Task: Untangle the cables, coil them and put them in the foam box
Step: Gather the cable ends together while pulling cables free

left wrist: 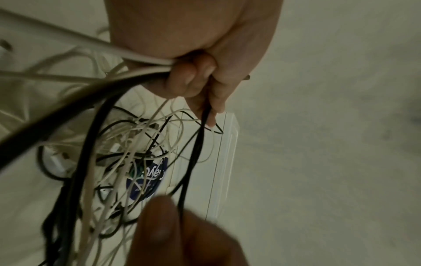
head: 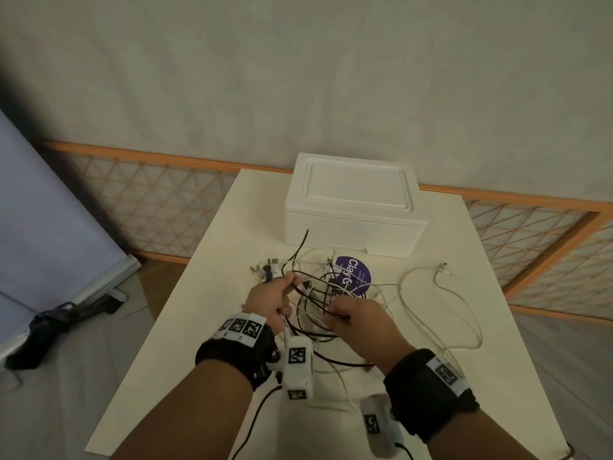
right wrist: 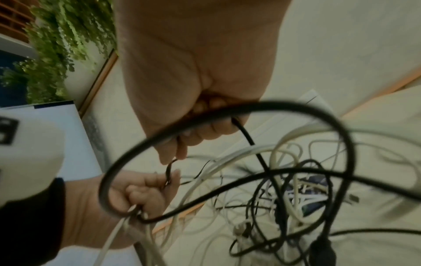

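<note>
A tangle of black and white cables (head: 325,290) lies on the white table (head: 172,327), in front of the closed white foam box (head: 355,207). My left hand (head: 270,298) grips a bundle of white and black cables (left wrist: 145,72) in its curled fingers and pinches a thin black cable (left wrist: 200,136) at its fingertips. My right hand (head: 356,315) pinches the same black cable (right wrist: 248,138), which is stretched between the two hands above the tangle. In the right wrist view a thick black loop (right wrist: 227,115) runs across in front of the fist.
A purple round sticker (head: 353,277) shows under the tangle. One loose white cable (head: 441,307) trails off to the right on the table. Several plug ends (head: 265,268) lie left of the pile. An orange-framed lattice screen (head: 159,197) stands behind the table.
</note>
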`<action>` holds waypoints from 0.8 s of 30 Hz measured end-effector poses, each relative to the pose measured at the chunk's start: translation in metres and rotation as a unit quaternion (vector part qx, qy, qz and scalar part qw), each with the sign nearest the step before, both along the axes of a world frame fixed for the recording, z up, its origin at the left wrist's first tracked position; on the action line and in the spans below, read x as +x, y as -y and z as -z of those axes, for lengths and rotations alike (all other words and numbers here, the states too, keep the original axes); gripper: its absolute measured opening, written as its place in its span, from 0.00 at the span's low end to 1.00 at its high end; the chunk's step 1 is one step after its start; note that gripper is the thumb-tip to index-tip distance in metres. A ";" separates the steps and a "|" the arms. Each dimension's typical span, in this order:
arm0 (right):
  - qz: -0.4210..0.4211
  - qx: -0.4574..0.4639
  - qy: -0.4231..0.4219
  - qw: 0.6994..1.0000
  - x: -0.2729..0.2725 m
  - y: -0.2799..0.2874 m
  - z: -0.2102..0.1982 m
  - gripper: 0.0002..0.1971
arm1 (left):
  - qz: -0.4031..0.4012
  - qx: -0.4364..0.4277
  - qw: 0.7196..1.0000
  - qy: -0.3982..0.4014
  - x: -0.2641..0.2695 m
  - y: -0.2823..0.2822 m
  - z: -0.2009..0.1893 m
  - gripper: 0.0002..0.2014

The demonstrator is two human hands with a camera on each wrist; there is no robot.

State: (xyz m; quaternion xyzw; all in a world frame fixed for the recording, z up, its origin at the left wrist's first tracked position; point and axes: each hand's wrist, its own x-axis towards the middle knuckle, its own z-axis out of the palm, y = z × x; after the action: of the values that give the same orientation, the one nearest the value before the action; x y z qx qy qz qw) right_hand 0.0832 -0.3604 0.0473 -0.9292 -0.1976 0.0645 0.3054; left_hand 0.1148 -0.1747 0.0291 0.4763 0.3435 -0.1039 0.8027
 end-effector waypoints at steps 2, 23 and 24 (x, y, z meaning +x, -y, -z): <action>0.016 0.010 -0.012 1.000 0.003 0.016 -0.002 0.09 | -0.056 -0.009 0.998 -0.002 0.008 -0.005 0.004 0.12; 0.013 0.217 -0.062 0.974 0.048 -0.020 -0.064 0.09 | 0.137 0.152 0.961 0.188 -0.010 0.037 -0.024 0.08; 0.011 0.224 -0.057 0.973 0.045 -0.019 -0.063 0.09 | 0.128 0.158 0.960 0.192 -0.010 0.036 -0.024 0.06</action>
State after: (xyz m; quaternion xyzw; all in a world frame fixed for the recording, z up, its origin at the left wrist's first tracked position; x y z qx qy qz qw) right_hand 0.1285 -0.3414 0.1103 -0.8344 -0.1791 0.0679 0.5168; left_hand 0.1049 -0.2105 0.0536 0.6481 0.1313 -0.0566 0.7480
